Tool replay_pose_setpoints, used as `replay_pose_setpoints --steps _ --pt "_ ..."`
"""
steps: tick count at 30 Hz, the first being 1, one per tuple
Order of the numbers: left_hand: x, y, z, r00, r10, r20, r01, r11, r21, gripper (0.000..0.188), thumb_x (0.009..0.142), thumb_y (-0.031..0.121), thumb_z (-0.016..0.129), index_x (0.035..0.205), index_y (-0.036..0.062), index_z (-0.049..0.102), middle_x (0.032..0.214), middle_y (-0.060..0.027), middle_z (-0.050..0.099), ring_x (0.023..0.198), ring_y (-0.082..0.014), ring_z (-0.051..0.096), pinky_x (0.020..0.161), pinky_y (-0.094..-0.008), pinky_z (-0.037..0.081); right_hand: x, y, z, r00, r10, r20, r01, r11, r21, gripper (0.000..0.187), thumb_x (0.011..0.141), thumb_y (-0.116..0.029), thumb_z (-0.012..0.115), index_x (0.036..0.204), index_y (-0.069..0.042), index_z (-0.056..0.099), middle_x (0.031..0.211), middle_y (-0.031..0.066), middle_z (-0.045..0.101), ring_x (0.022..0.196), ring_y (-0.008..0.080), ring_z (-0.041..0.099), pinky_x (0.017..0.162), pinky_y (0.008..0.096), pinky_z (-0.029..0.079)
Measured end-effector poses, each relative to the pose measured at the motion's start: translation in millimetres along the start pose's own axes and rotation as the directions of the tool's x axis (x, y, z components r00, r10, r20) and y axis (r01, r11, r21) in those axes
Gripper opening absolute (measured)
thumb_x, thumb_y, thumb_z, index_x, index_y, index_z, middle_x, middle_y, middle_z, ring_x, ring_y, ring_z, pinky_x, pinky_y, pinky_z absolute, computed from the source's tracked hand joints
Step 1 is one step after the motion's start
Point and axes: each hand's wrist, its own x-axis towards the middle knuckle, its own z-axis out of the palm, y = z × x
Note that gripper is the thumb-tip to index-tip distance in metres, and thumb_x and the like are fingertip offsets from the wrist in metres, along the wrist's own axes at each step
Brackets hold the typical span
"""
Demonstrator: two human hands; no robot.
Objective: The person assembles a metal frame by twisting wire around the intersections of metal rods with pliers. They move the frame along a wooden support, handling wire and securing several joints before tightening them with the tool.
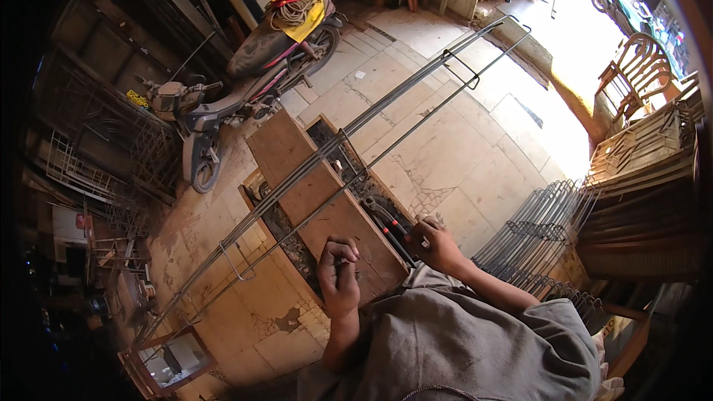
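A long frame of thin steel rods (306, 165) lies slantwise across a wooden bench (278, 150). Rectangular wire stirrups (462, 73) cross the rods at intervals. Close to the bench's near end, my left hand (339, 273) is raised with its fingers curled in; whatever it may hold is too small to name. My right hand (434, 245) is closed too, just right of the bench, and its fingers hide any contents. Beside it, a pair of pliers (381, 212) with red-marked handles lies in the bench's side trough (349, 167). Neither hand touches the rods.
A motorcycle (256, 48) bearing a coiled rope (293, 11) is parked at far left. Many bent steel stirrups (538, 226) are stacked on the right, below a chair (633, 68). Metal grilles (82, 156) lean along the left, and a framed pane (177, 360) lies lower left.
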Motion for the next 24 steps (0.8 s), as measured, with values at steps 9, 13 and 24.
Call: replay_pose_setpoints --steps 9,13,24 --pt "-20 -27 55 0.619 0.215 0.755 -0.566 0.789 0.239 0.035 0.089 0.006 0.055 0.124 0.0014 0.057 0.125 -0.0188 0.053 0.117 -0.0349 0.052 0.103 -0.0485 0.041 -10 -62 -45 0.891 -0.037 0.452 -0.454 -0.033 0.891 0.053 0.108 -0.041 0.032 0.135 0.003 0.045 0.120 0.0131 0.061 0.108 0.0202 0.059 0.098 0.0305 0.046" --pt "-18 -23 63 0.653 0.279 0.704 -0.625 0.723 0.294 0.037 0.091 0.010 0.059 0.127 0.0020 0.055 0.133 -0.0182 0.050 0.127 -0.0374 0.047 0.110 -0.0504 0.035 -12 -55 -50 0.942 0.234 0.239 -0.291 0.218 0.932 0.040 0.108 -0.033 0.036 0.119 0.000 0.055 0.102 0.0105 0.064 0.093 0.0165 0.063 0.081 0.0287 0.052" --pt "-48 -57 51 0.740 -0.452 0.498 0.407 0.891 0.203 0.046 0.107 0.034 0.034 0.135 -0.0022 0.042 0.115 -0.0216 0.060 0.111 -0.0312 0.060 0.094 -0.0380 0.045 -13 -61 -48 0.900 -0.374 -0.225 0.412 0.897 0.159 0.015 0.091 -0.014 0.047 0.084 -0.001 0.052 0.077 0.0134 0.059 0.067 0.0337 0.059 0.073 0.0361 0.050"
